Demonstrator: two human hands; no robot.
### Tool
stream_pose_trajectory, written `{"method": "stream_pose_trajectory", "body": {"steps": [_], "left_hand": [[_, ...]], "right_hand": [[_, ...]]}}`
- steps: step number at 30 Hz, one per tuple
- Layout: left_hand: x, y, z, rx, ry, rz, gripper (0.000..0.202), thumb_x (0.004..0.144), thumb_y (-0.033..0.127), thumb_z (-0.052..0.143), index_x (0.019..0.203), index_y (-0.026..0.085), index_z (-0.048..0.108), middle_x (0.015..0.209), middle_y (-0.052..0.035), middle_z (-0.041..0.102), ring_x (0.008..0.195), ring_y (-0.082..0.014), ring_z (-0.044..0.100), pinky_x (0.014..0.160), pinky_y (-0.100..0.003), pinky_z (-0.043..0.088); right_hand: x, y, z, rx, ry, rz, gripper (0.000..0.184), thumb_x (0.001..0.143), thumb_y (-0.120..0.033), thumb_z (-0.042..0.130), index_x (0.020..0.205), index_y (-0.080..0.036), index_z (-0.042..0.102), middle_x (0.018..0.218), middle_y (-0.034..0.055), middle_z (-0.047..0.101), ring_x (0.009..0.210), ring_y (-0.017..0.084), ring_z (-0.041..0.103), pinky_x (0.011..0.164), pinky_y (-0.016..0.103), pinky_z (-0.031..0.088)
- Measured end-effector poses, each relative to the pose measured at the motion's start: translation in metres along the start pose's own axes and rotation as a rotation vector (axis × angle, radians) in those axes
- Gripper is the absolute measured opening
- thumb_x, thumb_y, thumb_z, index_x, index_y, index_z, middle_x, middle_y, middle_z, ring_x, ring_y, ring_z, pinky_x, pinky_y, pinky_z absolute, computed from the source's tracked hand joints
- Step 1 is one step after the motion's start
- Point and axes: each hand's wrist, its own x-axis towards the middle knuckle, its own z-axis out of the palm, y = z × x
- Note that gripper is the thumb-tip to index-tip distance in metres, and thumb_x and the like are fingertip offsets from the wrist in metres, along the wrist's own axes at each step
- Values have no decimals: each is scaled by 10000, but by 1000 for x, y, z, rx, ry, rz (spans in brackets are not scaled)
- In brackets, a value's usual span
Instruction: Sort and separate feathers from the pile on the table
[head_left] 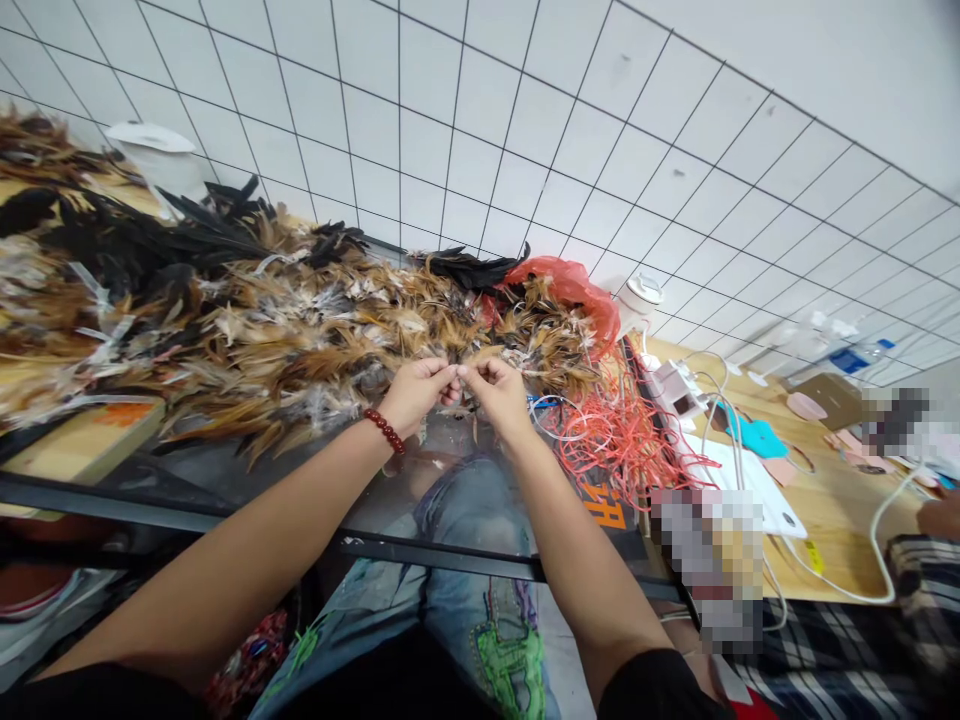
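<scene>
My left hand (418,392) and my right hand (496,390) meet fingertip to fingertip over a glass tabletop (480,500), both pinched shut on something small between them that I cannot make out. A dark red bead bracelet (385,430) circles my left wrist. Just beyond my fingers lies a big heap of brown, black and white feathers (247,310). To the right of my right hand sits a tangle of red rubber bands (622,435).
A red plastic bag (574,290) lies at the heap's right end, with a white cup (641,300) behind it. On the wooden table (832,510) to the right are white cables, a phone and small items. A person's plaid sleeve (922,600) shows at the right edge.
</scene>
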Motion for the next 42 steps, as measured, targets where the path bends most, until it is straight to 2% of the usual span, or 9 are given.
{"method": "stream_pose_trajectory", "body": {"steps": [6,12,15,18,23,28,33,38,42], "left_hand": [[-2,5,-3,-85,-181,-212,208,684,246,803,692,93,663,627,-51,637,521,-99,581,523,-221,480],[-1,1,-5,-32,-206,-220,210,705,242,790,656,85,660,615,-67,638,523,-103,590,528,-216,487],[-1,2,-5,-44,-182,-207,197,710,248,781,687,91,664,637,-71,646,538,-112,601,531,-224,496],[-1,7,-6,-55,-116,-196,179,704,236,768,675,103,652,599,-45,613,498,-98,569,478,-200,457],[2,11,-11,200,-4,-91,261,679,217,740,486,139,582,421,-22,513,356,-82,434,360,-195,313],[2,10,-12,360,-54,-38,294,631,184,729,409,164,537,384,-14,493,332,-77,399,338,-191,262],[0,13,-8,311,-43,41,249,610,302,784,505,157,611,441,2,520,385,-77,417,371,-193,289],[-2,13,-1,23,-1,235,365,506,282,871,823,162,733,790,-33,694,731,-137,603,689,-244,478],[-3,10,0,21,-119,239,277,642,422,796,646,159,710,790,-59,685,828,-169,594,792,-286,466]], "right_hand": [[5,4,-4,107,52,23,232,626,-386,775,732,-198,689,693,-2,680,679,142,614,732,315,511],[6,3,-11,55,-67,106,306,564,-443,813,687,-186,703,669,6,680,652,154,603,701,323,515],[7,3,-20,-166,-34,86,266,695,-433,722,726,-170,706,716,30,679,700,168,610,718,319,506],[2,-4,-25,-595,92,-183,236,868,-303,534,955,-180,715,1017,94,683,928,199,614,849,335,477],[-14,-18,-12,-1220,-350,-594,499,917,-151,411,1396,-281,469,1525,67,387,1253,245,436,993,402,349],[-19,-22,-6,-1356,-352,-576,390,962,-224,375,1324,-260,515,1368,87,554,1345,285,306,1040,476,209],[-16,-18,-8,-1186,-173,-391,227,941,-231,406,945,-217,632,973,88,663,1126,262,462,1013,459,231],[-7,-1,5,-355,-109,-34,361,916,-442,403,644,-212,461,610,-10,446,626,151,419,641,278,357],[-7,0,12,50,-181,45,463,763,-649,557,625,-216,466,577,-40,371,552,112,320,549,246,305]]}}
